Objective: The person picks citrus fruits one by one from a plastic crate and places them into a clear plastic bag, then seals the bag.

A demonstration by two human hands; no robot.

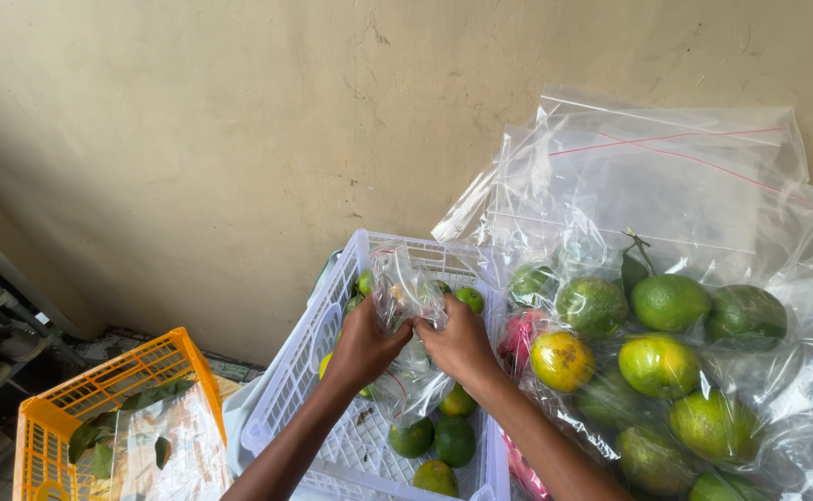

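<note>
Gripped by both hands, left hand (pixel 362 348) & right hand (pixel 462 345) pinched shut on it, a small clear bag (pixel 408 315) was held over the white crate (pixel 281 394). Filled bags of green citrus (pixel 671 362) were stacked at 3 o'clock; approx. a dozen loose fruit (pixel 454 441) remained unbagged in the crate.

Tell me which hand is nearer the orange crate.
Left. The left hand grips the clear bag on the side toward the orange crate; the right hand grips its far side, farther away.

Glossy clear plastic bag (pixel 409 320), white slatted plastic crate (pixel 306 371), waxy dimpled citrus (pixel 670 301), rough matt plaster wall (pixel 239 139)
</note>
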